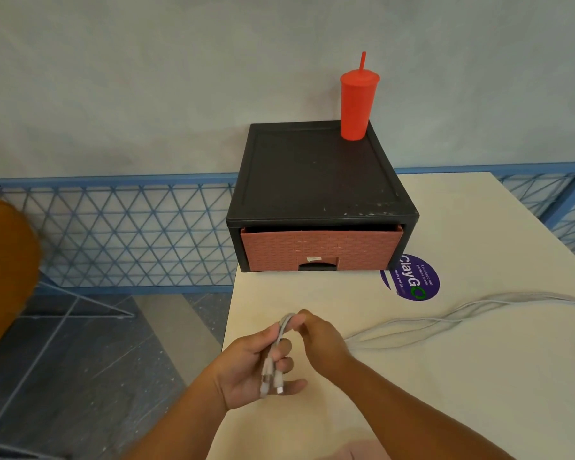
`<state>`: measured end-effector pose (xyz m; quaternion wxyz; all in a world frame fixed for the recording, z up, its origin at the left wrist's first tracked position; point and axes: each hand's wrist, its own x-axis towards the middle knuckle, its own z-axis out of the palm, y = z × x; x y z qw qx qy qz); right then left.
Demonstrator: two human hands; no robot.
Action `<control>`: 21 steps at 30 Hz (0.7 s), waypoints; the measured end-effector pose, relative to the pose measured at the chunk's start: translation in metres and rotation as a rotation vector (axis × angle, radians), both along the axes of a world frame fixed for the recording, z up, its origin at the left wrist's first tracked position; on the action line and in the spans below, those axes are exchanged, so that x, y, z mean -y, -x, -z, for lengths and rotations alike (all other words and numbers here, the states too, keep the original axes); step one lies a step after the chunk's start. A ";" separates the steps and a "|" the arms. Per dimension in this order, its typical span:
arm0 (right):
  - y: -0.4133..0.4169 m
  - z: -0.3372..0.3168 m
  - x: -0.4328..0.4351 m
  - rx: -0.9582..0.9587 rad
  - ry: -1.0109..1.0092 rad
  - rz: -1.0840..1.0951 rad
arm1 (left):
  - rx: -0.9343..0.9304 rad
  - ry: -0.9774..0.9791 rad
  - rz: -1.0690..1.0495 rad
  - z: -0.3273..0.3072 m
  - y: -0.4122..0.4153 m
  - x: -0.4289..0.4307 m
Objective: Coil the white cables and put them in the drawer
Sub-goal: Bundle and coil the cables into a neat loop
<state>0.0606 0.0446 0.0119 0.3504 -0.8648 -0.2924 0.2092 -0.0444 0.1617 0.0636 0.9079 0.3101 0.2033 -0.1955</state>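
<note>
White cables (445, 322) trailed in a loose bundle across the cream table (478, 376), their near ends gathered above the table's front-left corner, where a person was at work on the first loop of a coil. The left hand (253, 370) was closed around the plug ends, which hung down past its palm, with at least one connector tip showing white against the fingers. The right hand (319, 340) pinched the top of the bend between thumb and fingertips, folding the strands over just above the left hand.

By the look of it, coiling had only begun: most of the length lay uncoiled, running off the right edge of the view. The next move would likely call for drawing more slack in with the right hand and laying it over the loop held by the left, turn after turn.

Behind the hands, the brick-patterned drawer (319, 249) sat almost shut in its black cabinet (312, 174), so it would need pulling out by the notch at its base before anything went in. A red tumbler (357, 104) with a straw stood on the cabinet's back right corner, and a purple sticker (415, 283) lay partly tucked under the front.

How many cables made up the bundle could not be told, their far ends were cut off, and the drawer's inside was hidden.
</note>
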 end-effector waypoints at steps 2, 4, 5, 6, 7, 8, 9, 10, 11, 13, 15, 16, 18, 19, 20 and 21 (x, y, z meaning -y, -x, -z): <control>-0.005 -0.006 -0.001 0.012 -0.027 0.015 | 0.057 0.019 0.075 -0.004 -0.001 0.001; -0.011 -0.012 -0.001 0.040 -0.036 0.012 | 0.095 0.046 0.139 -0.008 -0.003 0.001; -0.014 -0.013 -0.001 0.039 -0.045 0.014 | 0.098 0.045 0.157 -0.010 -0.003 0.002; -0.016 -0.015 -0.001 0.047 -0.033 0.009 | 0.090 0.029 0.166 -0.012 -0.003 0.003; -0.019 -0.018 -0.001 0.071 -0.016 0.004 | 0.073 0.007 0.165 -0.013 -0.004 0.004; -0.022 -0.021 -0.002 0.103 -0.008 0.009 | 0.051 -0.017 0.159 -0.015 -0.004 0.005; -0.025 -0.024 -0.002 0.130 -0.018 0.018 | 0.032 -0.042 0.156 -0.016 -0.004 0.005; -0.028 -0.028 -0.002 0.154 -0.036 0.026 | 0.019 -0.070 0.156 -0.016 -0.005 0.006; -0.031 -0.032 -0.002 0.182 -0.045 0.029 | 0.006 -0.103 0.160 -0.016 -0.005 0.006; -0.037 -0.039 -0.001 0.264 -0.036 0.015 | -0.026 -0.178 0.170 -0.017 -0.003 0.006; -0.043 -0.042 -0.001 0.368 0.006 -0.036 | -0.057 -0.238 0.190 -0.016 -0.001 0.005; -0.044 -0.043 -0.001 0.417 0.024 -0.060 | -0.068 -0.249 0.202 -0.016 -0.001 0.004; -0.047 -0.045 0.000 0.503 0.043 -0.080 | -0.076 -0.224 0.219 -0.016 0.000 0.001; -0.047 -0.044 0.000 0.549 0.055 -0.082 | -0.080 -0.207 0.227 -0.017 0.000 0.000; -0.048 -0.042 0.001 0.599 0.065 -0.085 | -0.092 -0.197 0.233 -0.018 -0.001 -0.001; -0.048 -0.042 0.002 0.636 0.088 -0.099 | -0.108 -0.195 0.237 -0.019 -0.001 -0.001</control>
